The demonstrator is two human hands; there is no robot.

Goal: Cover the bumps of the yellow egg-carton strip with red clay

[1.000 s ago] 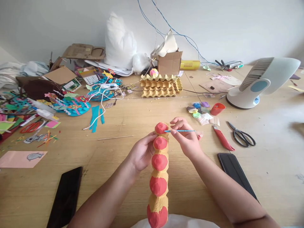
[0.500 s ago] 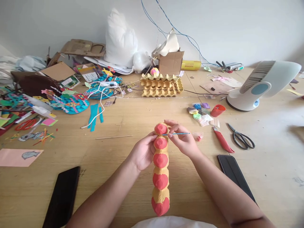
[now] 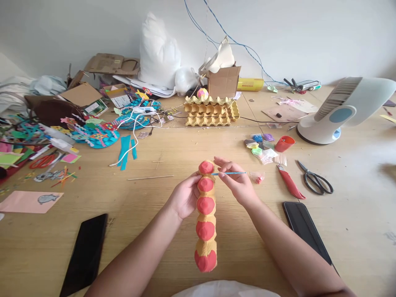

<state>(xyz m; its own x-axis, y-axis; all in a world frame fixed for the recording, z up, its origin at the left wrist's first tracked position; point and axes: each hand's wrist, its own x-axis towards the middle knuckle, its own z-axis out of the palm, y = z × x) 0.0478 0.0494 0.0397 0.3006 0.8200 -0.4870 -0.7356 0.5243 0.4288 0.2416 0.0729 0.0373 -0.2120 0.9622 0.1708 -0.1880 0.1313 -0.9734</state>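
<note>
A yellow egg-carton strip (image 3: 206, 247) with red caps on its bumps is held lengthwise in front of me. My left hand (image 3: 185, 196) grips it from the left near its far end, the fingers partly hidden behind it. Between the thumb and fingers of my right hand (image 3: 236, 181) is a thin blue stick (image 3: 232, 173), its left tip at the strip's right edge below the farthest red cap. A small clear bag with something red in it (image 3: 259, 177) lies just beyond that hand.
To the right lie scissors (image 3: 314, 177), a red-handled cutter (image 3: 291, 181), a phone (image 3: 306, 231), a red cup (image 3: 284, 143) and clay packets (image 3: 262, 144). A white fan (image 3: 337, 111) stands behind. Egg cartons (image 3: 210, 111) sit at the back; another phone (image 3: 85, 251) lies left.
The strip has shifted slightly left and its near end has lifted a little. A small gap now shows between the strip and my right fingertips. The view has turned slightly.
</note>
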